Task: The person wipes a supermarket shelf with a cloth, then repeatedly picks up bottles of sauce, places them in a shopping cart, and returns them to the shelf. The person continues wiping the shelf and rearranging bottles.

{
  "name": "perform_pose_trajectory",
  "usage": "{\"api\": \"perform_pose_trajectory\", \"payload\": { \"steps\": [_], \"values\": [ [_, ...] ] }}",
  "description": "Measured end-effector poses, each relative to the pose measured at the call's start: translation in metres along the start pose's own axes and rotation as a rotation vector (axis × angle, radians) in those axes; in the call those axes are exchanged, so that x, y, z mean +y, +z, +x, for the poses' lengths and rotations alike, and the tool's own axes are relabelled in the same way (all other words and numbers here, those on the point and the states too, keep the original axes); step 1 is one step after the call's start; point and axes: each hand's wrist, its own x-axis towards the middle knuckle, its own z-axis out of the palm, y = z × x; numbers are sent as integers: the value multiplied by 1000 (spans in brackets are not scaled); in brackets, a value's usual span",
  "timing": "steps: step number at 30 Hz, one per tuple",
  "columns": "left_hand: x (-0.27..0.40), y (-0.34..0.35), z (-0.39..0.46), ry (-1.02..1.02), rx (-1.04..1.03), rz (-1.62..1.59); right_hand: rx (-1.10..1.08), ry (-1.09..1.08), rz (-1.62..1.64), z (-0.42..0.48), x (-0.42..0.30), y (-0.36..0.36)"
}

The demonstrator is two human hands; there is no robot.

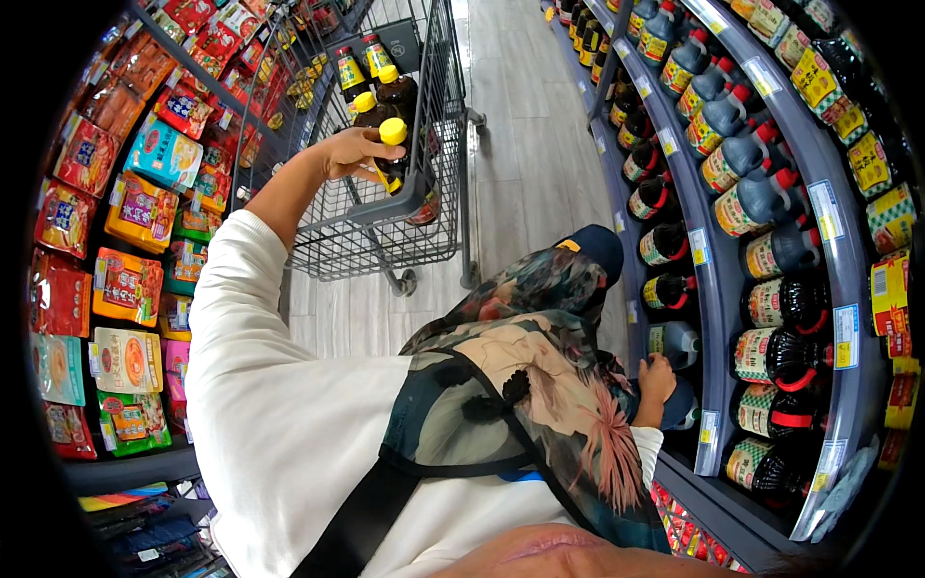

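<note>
My left hand (359,154) reaches over the near rim of a wire shopping cart (376,264), its fingers around the neck of a dark sauce bottle with a yellow cap (392,131). Several more dark bottles stand in the cart: two with red caps at its far end, others with yellow caps beside my hand. On the right, my right hand (656,379) is at the lower shelf, against a large pale-labelled jug (673,344). Its fingertips touch the jug's near side; whether they grip it cannot be told.
Shelves of dark sauce bottles and red-capped jugs (759,200) line the right side, with price tags on their edges (824,209). Seasoning pouches (128,287) fill the rack on the left. The grey floor (509,144) runs between the cart and the right shelf.
</note>
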Motion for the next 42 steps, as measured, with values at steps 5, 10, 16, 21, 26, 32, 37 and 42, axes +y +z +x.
{"api": "perform_pose_trajectory", "payload": {
  "steps": [5, 10, 16, 21, 26, 32, 37, 42],
  "values": [
    [7, -3, -1, -18, 39, 132, 9, 1, -11, -1, -3, -2],
    [3, -16, -12, -100, 227, 335, -5, 15, -47, -8, -8, -10],
    [25, -6, -34, -26, 306, 749, 44, -18, 19, -9, 4, -8],
    [91, 44, -75, 710, 835, 970, 7, 114, 290, 3, 3, -22],
    [139, 224, -122, 1609, 525, 823, -136, -177, 748, 45, 32, -98],
    [156, 399, -50, 1728, -122, 452, 222, -575, 794, -23, 27, -360],
    [172, 446, -25, 1717, -366, 396, 869, -284, 674, -36, 77, -481],
    [172, 454, -2, 1558, -504, 259, 1423, 128, 804, 39, 170, -573]
  ]
}}
